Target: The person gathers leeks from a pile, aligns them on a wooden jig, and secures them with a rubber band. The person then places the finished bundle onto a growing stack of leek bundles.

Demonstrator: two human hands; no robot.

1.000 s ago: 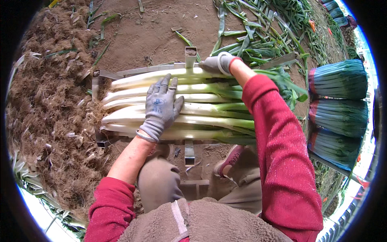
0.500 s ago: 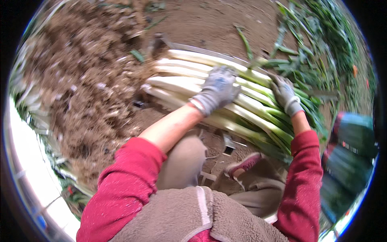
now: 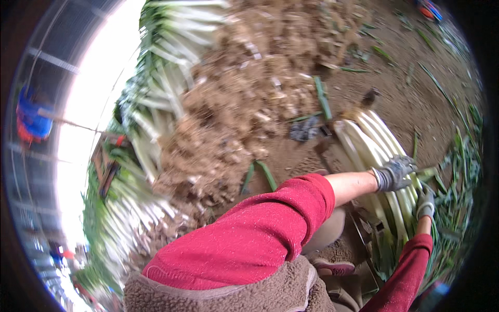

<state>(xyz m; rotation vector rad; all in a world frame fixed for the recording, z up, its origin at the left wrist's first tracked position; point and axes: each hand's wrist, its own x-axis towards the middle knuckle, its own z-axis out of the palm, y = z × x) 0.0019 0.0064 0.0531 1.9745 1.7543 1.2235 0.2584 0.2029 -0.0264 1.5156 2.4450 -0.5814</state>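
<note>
The leeks [image 3: 365,138] lie with their long axis crosswise under my left hand [image 3: 396,173], its fingers outstretched; my right hand [image 3: 425,204] is nearer their leaves [image 3: 385,252], pinching or not, I can't tell.

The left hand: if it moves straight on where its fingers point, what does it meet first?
Beyond the leeks under it, the left hand would probably meet the loose green leaves on the soil first; depth is unclear here.

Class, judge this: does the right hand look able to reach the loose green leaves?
Probably yes: the right hand is at the leeks, close beside the loose green leaves, and nothing visible blocks the way.
</note>
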